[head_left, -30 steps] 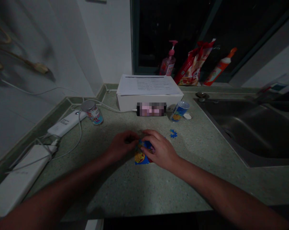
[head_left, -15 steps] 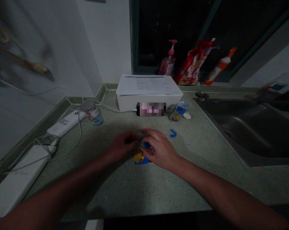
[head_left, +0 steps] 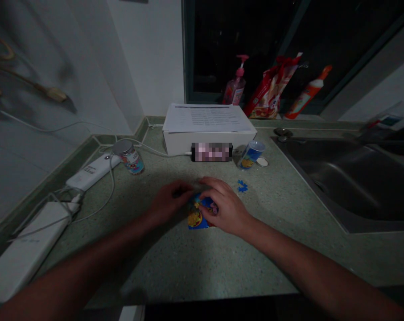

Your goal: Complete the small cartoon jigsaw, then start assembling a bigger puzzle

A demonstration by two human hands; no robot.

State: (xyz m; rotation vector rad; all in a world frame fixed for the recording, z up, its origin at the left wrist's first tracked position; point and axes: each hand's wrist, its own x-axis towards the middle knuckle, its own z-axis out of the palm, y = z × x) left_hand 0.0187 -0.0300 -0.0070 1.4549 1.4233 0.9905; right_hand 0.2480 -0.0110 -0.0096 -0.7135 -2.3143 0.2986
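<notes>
The right hand, fingers curled, lies over a printed blue-and-yellow card whose long side points away from the person; the half-closed left hand sits just beside it, and whether either grips it is hidden.

The speckled green worktop carries a white box at its back. Left of the box stand a tin can and a white power strip, with a white block farther along. Just right of it are a blue paper cup and a small white disc. Well in front lie small blue pieces and a blue printed card.
</notes>
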